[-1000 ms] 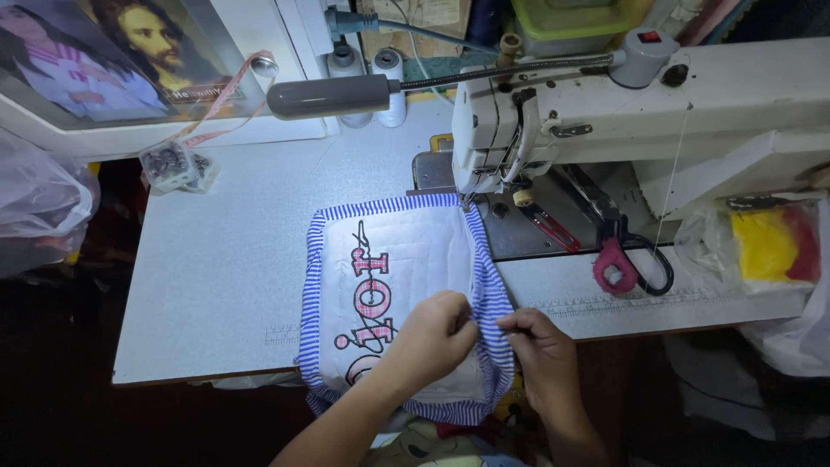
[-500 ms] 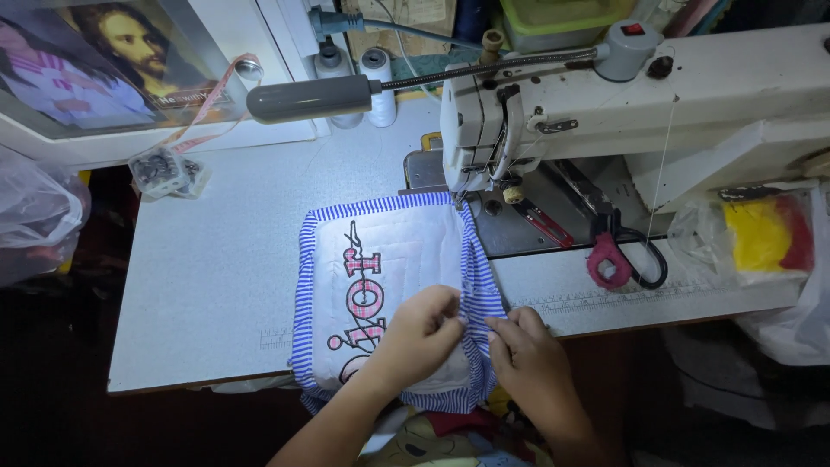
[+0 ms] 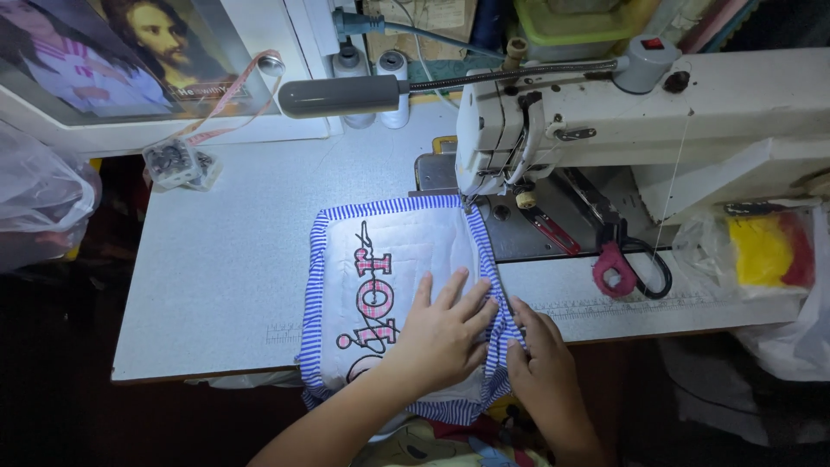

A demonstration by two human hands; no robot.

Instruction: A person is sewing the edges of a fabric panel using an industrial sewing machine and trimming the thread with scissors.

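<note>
Your left hand [image 3: 441, 333] lies flat, fingers spread, on the white quilted fabric panel [image 3: 393, 285]; that grip is apart, pressing rather than clasping. Your right hand [image 3: 538, 359] rests at the panel's right edge, fingertips on the blue-and-white striped binding [image 3: 489, 259]; whether that grip is pinching the binding or only lying on it, I cannot tell. The panel sits on the pale speckled surface [image 3: 225, 268], its far right corner under the head of the cream sewing machine [image 3: 622, 112], its near edge hanging off the surface front. Pink checked letter shapes with dark outlines run along the panel.

A clear crinkled plastic bag [image 3: 761, 259] holding yellow and red material lies at the right of the machine bed. Another translucent bag [image 3: 39, 199] hangs at the far left. A small clear box [image 3: 177, 163] sits near the back left, below a framed picture [image 3: 130, 52]. Pink-handled scissors [image 3: 618, 259] rest on the machine bed. A grey cylindrical lamp [image 3: 341, 95] stands on a flexible neck above.
</note>
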